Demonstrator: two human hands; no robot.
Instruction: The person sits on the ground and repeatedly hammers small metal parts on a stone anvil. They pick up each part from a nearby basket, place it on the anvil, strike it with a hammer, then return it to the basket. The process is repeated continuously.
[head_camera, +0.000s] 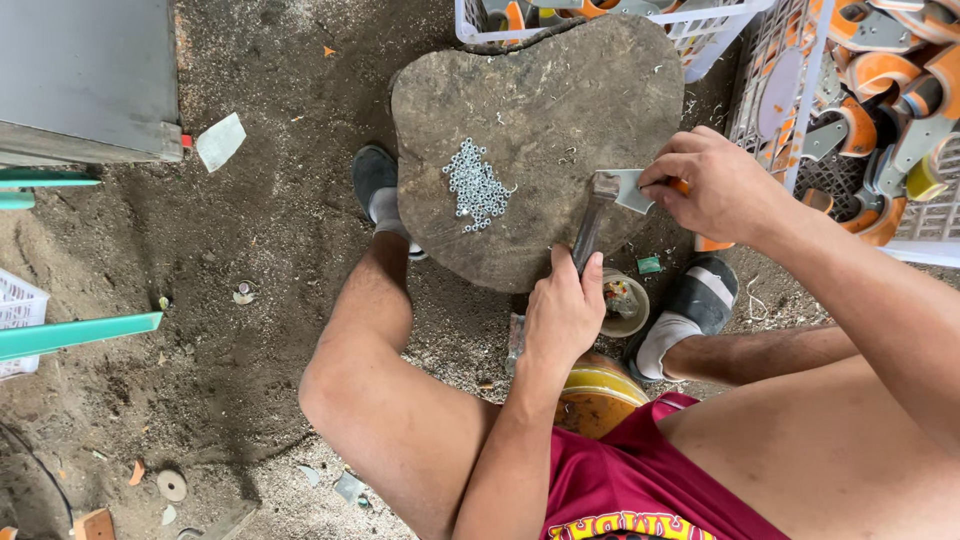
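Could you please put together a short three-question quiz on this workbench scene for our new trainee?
1. True or false: the left hand grips the handle of the metal hammer.
2. Where does the pile of small silver washers lie? A) in the white plastic crate B) on the rounded grey stone slab C) on the dirt floor
3. Fill in: the right hand holds a small grey metal piece under the hammer's ____.

Key: 1 true; 2 B; 3 head.
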